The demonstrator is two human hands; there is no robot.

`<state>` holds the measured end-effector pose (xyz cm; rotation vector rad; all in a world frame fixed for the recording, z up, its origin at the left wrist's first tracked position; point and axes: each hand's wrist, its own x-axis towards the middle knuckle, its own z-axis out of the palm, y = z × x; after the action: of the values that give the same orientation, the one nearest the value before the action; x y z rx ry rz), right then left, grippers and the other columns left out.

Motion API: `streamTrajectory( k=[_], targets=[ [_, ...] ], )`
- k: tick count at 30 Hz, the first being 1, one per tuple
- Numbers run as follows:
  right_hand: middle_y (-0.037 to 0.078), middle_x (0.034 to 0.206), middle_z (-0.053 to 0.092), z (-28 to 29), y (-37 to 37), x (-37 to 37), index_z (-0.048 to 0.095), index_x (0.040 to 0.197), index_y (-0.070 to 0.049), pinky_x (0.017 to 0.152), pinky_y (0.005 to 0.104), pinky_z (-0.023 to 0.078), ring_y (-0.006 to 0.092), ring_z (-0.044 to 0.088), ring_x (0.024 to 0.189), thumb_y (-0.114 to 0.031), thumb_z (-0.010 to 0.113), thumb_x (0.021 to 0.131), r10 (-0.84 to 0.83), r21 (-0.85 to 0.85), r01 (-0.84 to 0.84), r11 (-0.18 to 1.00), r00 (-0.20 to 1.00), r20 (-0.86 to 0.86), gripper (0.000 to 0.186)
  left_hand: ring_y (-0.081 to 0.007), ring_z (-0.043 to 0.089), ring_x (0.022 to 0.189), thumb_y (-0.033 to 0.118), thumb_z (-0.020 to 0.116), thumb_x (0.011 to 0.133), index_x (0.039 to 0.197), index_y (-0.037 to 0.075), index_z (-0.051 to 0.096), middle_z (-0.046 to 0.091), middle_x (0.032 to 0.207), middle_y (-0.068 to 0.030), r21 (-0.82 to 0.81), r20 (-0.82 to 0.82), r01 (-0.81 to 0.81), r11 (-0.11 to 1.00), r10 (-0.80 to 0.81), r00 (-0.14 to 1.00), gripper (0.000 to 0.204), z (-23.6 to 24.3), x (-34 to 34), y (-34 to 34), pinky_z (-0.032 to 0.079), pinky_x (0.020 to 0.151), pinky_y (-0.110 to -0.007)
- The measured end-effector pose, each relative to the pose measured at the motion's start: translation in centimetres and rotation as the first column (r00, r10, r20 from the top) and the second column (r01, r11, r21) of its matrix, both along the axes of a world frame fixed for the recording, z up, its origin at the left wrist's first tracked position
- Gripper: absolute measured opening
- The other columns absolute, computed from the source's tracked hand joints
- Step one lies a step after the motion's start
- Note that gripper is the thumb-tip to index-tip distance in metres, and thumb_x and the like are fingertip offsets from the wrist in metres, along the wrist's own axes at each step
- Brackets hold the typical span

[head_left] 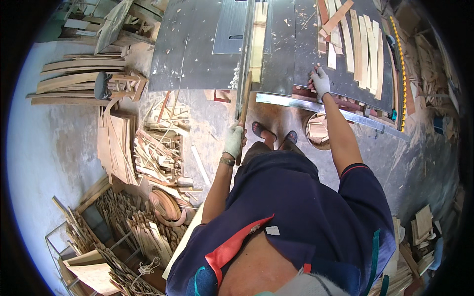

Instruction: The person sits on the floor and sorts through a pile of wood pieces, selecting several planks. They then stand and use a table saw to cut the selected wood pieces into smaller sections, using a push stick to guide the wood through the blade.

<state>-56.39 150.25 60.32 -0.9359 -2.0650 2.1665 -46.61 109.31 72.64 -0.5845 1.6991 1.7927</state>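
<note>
My left hand (234,140), in a pale glove with bare fingertips, is closed around a long brown wooden stick (246,101). The stick's far end meets the near end of a pale wood board (258,44), which lies beside a long straight rail (245,44) on the dark machine table (197,49). Over the table's near edge on the right is my right hand (321,82), gloved the same way. Its fingers are bent and apart, and I see nothing held in them. Close beyond it lie several pale wood strips (363,44).
A metal bar (296,103) runs along the table's near right edge. Below it stands a round container (318,140) of offcuts. Wood scraps (158,148) cover the floor at left, with stacked boards (116,145) by the wall and a rack of thin sticks (123,217) nearer.
</note>
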Motion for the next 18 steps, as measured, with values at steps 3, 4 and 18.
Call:
streamTrajectory(
  k=[3, 4, 18],
  targets=[
    [0.006, 0.066, 0.061, 0.4, 0.4, -0.1, 0.054, 0.131, -0.01, 0.039, 0.0263, 0.043, 0.0131, 0.056, 0.045, -0.018, 0.056, 0.097, -0.051, -0.099, 0.053, 0.994, 0.998, 0.022, 0.035, -0.0078, 0.043, 0.045, 0.032, 0.054, 0.103, 0.125, 0.012, 0.057, 0.053, 0.072, 0.0016, -0.006, 0.068, -0.034, 0.999, 0.034, 0.997, 0.03, -0.5, -1.5, 0.4, 0.033, 0.038, -0.023],
    [0.006, 0.065, 0.06, 0.4, 0.3, -0.3, 0.055, 0.126, -0.009, 0.039, 0.0263, 0.043, 0.013, 0.056, 0.044, -0.018, 0.057, 0.097, -0.046, -0.063, 0.049, 0.997, 0.998, 0.038, 0.03, -0.0087, 0.044, 0.045, 0.033, 0.054, 0.103, 0.122, 0.015, 0.057, 0.053, 0.072, 0.0012, 0.021, 0.052, -0.016, 1.0, 0.015, 0.999, 0.027, -0.7, -2.1, 0.6, 0.034, 0.038, -0.024],
    [0.006, 0.062, 0.061, 0.5, 0.0, -0.3, 0.064, 0.093, -0.005, 0.039, 0.0261, 0.042, 0.012, 0.057, 0.045, -0.02, 0.06, 0.094, 0.015, -0.031, -0.013, 0.999, 0.997, 0.072, 0.016, -0.0131, 0.049, 0.048, 0.04, 0.054, 0.102, 0.109, 0.019, 0.052, 0.056, 0.073, -0.0018, 0.039, 0.059, 0.027, 0.999, -0.03, 0.998, 0.022, -1.1, -7.5, 3.4, 0.039, 0.041, -0.029]
  ],
)
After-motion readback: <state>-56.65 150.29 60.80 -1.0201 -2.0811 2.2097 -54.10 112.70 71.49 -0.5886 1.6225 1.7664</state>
